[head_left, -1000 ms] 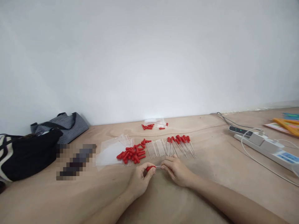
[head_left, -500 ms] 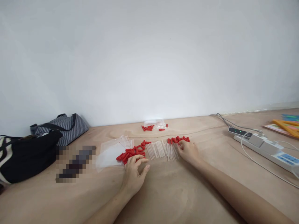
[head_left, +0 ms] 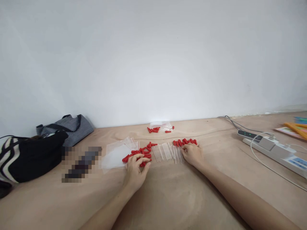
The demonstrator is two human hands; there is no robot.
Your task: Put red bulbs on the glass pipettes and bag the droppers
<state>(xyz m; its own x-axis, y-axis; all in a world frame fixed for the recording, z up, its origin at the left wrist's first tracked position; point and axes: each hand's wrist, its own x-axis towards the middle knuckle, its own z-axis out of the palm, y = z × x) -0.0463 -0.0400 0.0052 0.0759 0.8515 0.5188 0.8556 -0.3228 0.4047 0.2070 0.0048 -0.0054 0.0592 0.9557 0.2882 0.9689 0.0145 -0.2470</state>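
Observation:
A pile of red rubber dropper bulbs (head_left: 136, 153) lies left of the middle of the table. My left hand (head_left: 137, 167) rests over its near side, fingers curved and thumb apart, with no bulb visibly gripped. To the right, a row of thin clear dropper tubes (head_left: 165, 152) lies side by side. Red bulbs (head_left: 184, 141) line up at the far ends of the right-hand tubes. My right hand (head_left: 193, 155) is at the row's right end, its fingers bent together against the tubes. Whatever is between those fingertips is hidden.
Clear plastic bags (head_left: 117, 155) lie left of the pile. Near the wall are more red bulbs (head_left: 153, 129) and a small clear bag (head_left: 159, 124). A white power strip (head_left: 275, 153) with cables is at right; a black bag (head_left: 33, 159) and striped bag (head_left: 74, 127) stand at left.
My left hand has moved slightly up and left over the red bulbs. My right hand stays by the tubes, where the right-end tubes and bulbs now lie more evenly. The view has shifted slightly.

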